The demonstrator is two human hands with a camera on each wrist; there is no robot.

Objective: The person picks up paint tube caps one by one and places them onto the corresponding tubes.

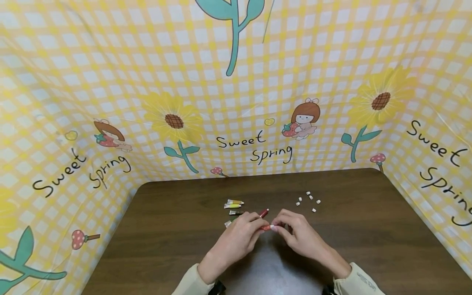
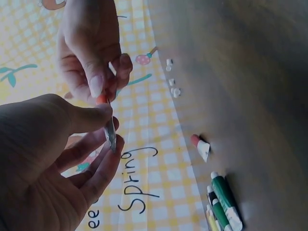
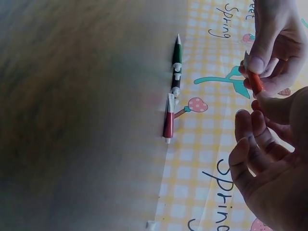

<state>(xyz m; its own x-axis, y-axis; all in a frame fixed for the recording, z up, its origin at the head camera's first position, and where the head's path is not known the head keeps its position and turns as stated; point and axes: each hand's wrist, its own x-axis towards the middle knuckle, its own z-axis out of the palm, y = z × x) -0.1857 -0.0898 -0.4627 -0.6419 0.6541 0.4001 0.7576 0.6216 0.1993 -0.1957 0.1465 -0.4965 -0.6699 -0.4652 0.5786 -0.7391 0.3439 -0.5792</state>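
Observation:
My left hand (image 1: 239,234) pinches a small orange-red paint tube (image 1: 266,228) between thumb and fingers, above the table. Its silvery crimped end (image 2: 110,137) shows in the left wrist view. At the tube's white cap (image 1: 273,227), my right hand (image 1: 300,235) pinches with thumb and forefinger; its other fingers are loosely bent. A dark red paint tube (image 1: 264,213) lies just beyond the hands. Green tubes (image 2: 224,195) lie left of it, partly hidden by the left hand in the head view.
Yellow and orange tubes (image 1: 234,204) and a dark tube (image 1: 236,212) lie on the brown table (image 1: 177,237) beyond my left hand. Several small white caps (image 1: 311,197) are scattered farther back on the right. A yellow checked cloth (image 1: 236,102) hangs around the table's back and sides.

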